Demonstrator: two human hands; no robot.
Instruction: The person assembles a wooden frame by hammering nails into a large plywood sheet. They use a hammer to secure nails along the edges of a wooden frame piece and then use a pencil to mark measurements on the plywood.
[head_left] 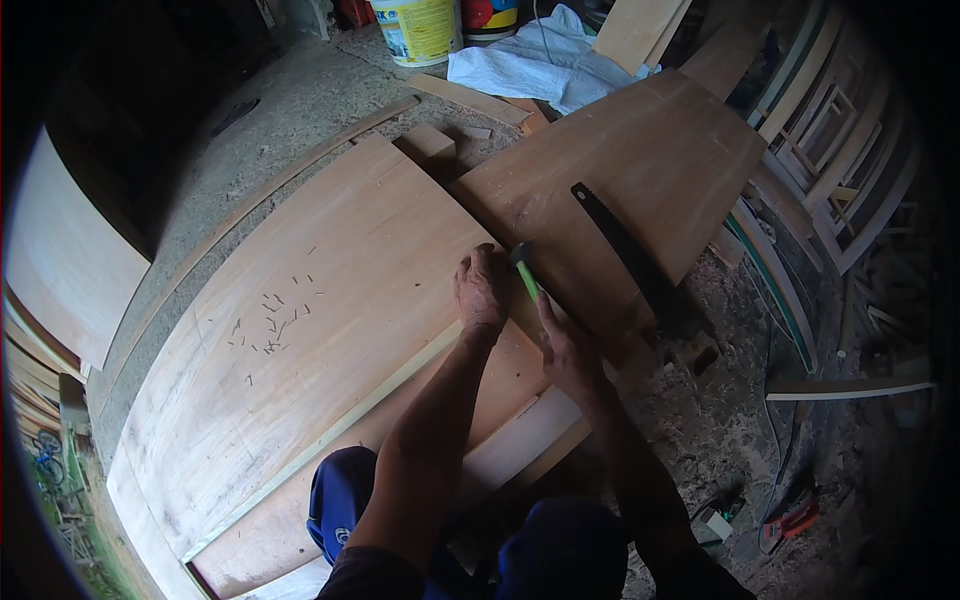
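My right hand [572, 355] grips a hammer [525, 272] by its light green handle. Its dark head is close beside my left hand [482, 288], above the end of a pale plywood panel [370, 270]. The fingers of that left hand are curled together at the panel's corner; whatever they hold is hidden. Several loose nails [275, 320] are scattered over the panel's left half. A light wooden strip [350, 408] runs along its near edge. To the right, a handsaw [625, 250] with a dark blade lies across a second, browner panel [640, 150].
A wood block [428, 143] sits beside the panel's far corner. Beyond are a yellow and white bucket [418, 30] and a white sheet [530, 60]. Window-like wooden frames [830, 140] lean at the right. Shavings and a red tool [790, 525] lie on the floor at lower right.
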